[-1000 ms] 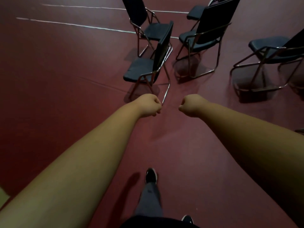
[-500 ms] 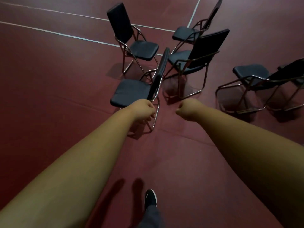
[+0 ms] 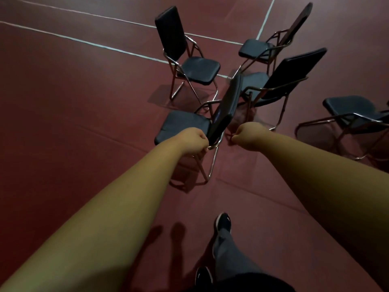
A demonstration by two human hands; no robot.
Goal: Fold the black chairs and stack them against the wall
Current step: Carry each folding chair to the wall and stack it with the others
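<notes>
Reaching out with both arms, I have the left hand (image 3: 190,141) balled into a fist, its knuckles right at the top chrome corner of the nearest chair (image 3: 183,127). No finger shows wrapped round the tube, so I judge it holds nothing. The right hand (image 3: 249,135) is balled too and empty, just beside the far face of that chair's backrest (image 3: 226,106), with a gap between.

The chair stands unfolded on the red floor (image 3: 63,123), seat out to the left. Four other chairs (image 3: 200,69) stand open close behind it, and no wall is in view.

I read this as the approach to the first chair, with nothing folded. Next I must uncurl both hands, take the top of the backrest and swing the seat up, keeping the legs from snagging the chair just behind.
</notes>
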